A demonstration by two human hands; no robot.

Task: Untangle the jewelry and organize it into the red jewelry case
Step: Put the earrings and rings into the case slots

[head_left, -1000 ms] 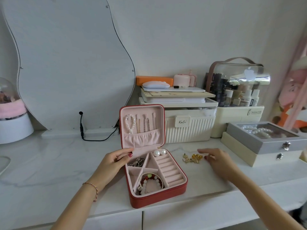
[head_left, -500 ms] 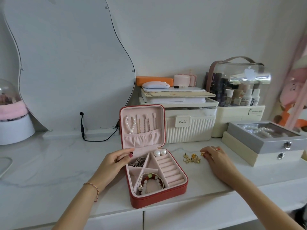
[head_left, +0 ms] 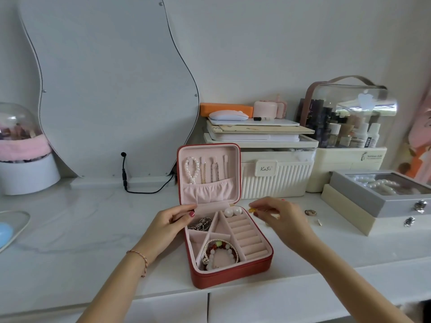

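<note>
Head view: left hand (head_left: 166,226) grips the case (head_left: 233,275) rim to steady it while right hand (head_left: 278,216) pinches a gold piece (head_left: 251,210) for loading.

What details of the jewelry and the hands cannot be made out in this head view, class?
- Gold piece pinched by the right hand: too small and blurred to name its type.
- Dark tangle in the red case: partly hidden by the left hand.
- Small items on the counter: too small to identify.
- Blue object: cut off by the left edge.
</note>
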